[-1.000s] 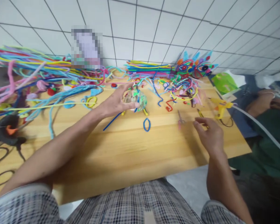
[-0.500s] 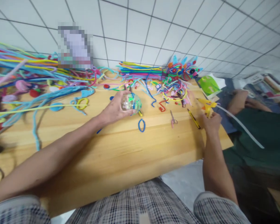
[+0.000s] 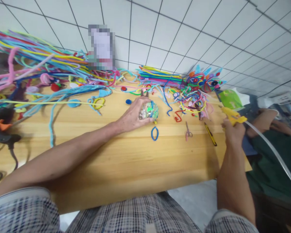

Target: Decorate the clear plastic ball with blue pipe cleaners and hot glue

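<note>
Though empty earlier, right hand (image 3: 234, 132) grips glue gun (image 3: 232, 116).

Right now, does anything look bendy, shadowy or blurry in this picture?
Head view: wall tile lines slant and fan out; head view: a shadow darkens the table beside the right forearm; head view, too: the round piece in the left hand looks blurry.

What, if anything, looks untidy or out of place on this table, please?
The tangled heap of coloured pieces right of centre looks untidy, its strands lying every which way beside the neatly aligned bundle of stems. I see nothing spilled.
</note>
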A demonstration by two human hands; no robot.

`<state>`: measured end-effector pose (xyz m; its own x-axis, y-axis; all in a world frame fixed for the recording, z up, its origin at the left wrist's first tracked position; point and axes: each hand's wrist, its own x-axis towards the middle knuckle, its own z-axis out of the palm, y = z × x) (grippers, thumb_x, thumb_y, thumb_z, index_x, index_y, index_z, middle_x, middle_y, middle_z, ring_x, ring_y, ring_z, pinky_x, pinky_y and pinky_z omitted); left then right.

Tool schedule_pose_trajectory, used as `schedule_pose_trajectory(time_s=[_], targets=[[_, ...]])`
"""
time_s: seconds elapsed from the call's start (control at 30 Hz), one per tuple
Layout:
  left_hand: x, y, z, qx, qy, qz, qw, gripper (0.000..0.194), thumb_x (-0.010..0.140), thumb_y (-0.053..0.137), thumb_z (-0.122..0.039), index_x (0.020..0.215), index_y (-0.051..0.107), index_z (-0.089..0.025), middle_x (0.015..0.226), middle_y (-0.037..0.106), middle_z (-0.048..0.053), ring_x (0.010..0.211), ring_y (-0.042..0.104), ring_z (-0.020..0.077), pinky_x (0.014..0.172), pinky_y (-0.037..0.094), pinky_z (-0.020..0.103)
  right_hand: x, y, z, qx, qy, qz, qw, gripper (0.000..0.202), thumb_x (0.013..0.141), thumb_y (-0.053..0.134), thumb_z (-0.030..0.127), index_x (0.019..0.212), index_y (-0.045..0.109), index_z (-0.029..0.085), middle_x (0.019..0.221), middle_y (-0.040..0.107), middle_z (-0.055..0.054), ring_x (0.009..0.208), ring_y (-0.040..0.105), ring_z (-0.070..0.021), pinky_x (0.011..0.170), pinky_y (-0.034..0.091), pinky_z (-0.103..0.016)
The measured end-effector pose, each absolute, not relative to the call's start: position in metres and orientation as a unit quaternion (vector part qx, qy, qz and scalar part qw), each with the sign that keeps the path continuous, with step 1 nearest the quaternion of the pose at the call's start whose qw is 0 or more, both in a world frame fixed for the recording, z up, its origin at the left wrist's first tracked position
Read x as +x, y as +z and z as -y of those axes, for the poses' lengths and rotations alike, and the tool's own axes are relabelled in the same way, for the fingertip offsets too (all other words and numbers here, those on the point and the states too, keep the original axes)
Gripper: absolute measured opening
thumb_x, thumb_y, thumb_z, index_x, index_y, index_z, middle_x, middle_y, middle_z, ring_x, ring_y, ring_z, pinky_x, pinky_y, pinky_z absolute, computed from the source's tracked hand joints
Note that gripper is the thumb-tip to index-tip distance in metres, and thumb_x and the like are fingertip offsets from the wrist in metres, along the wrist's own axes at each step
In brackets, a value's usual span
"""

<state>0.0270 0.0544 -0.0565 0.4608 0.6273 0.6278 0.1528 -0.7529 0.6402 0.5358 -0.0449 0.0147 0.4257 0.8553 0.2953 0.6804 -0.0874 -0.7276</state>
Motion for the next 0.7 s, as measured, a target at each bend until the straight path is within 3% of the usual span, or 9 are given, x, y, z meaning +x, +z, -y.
schedule_pose_trajectory(time_s=[0.1,0.2,0.3,0.43,0.7], targets=[[0.028,-0.057,-0.053,0.804,0.475,-0.248,0.259,0.070,0.098,0.084,-0.052,0.155,0.050,-0.030,0.153,0.063,0.016,0.150,0.062,0.0380,0.125,0.054,0.064,0.490,0.028,0.054,-0.735,0.075,0.484,0.470,0.034,0.090,0.080,0.061,0.094,0.070,0.028,0.083,0.072,-0.008,0.083,0.076,-0.0365,0.084,0.060,-0.059],[0.028,-0.058,-0.053,0.801,0.477,-0.251,0.260,0.071,0.097,0.085,-0.051,0.155,0.051,-0.028,0.153,0.063,0.016,0.148,0.062,0.0379,0.126,0.053,0.063,0.427,0.041,0.061,-0.665,0.193,0.541,0.478,0.024,0.093,0.084,0.052,0.101,0.081,0.030,0.114,0.085,-0.010,0.088,0.080,-0.0289,0.085,0.064,-0.048],[0.027,-0.057,-0.054,0.808,0.467,-0.253,0.255,0.076,0.097,0.087,-0.055,0.156,0.050,-0.028,0.156,0.061,0.017,0.151,0.061,0.0371,0.128,0.052,0.061,0.369,0.044,0.063,-0.618,0.282,0.574,0.457,0.028,0.084,0.093,0.047,0.099,0.083,0.026,0.100,0.087,-0.006,0.078,0.078,-0.0251,0.074,0.065,-0.042],[0.027,-0.057,-0.055,0.809,0.472,-0.246,0.250,0.083,0.093,0.090,-0.062,0.157,0.050,-0.028,0.156,0.061,0.017,0.151,0.060,0.0371,0.127,0.054,0.060,0.323,0.033,0.062,-0.603,0.325,0.598,0.416,0.031,0.083,0.094,0.050,0.093,0.081,0.024,0.085,0.081,-0.003,0.075,0.072,-0.0229,0.066,0.060,-0.036],[0.026,-0.058,-0.056,0.809,0.481,-0.235,0.244,0.081,0.096,0.087,-0.066,0.158,0.051,-0.028,0.153,0.064,0.017,0.149,0.063,0.0364,0.125,0.056,0.060,0.312,0.018,0.057,-0.591,0.287,0.642,0.396,0.027,0.088,0.088,0.049,0.092,0.075,0.026,0.085,0.077,-0.002,0.078,0.070,-0.0220,0.071,0.058,-0.035]])
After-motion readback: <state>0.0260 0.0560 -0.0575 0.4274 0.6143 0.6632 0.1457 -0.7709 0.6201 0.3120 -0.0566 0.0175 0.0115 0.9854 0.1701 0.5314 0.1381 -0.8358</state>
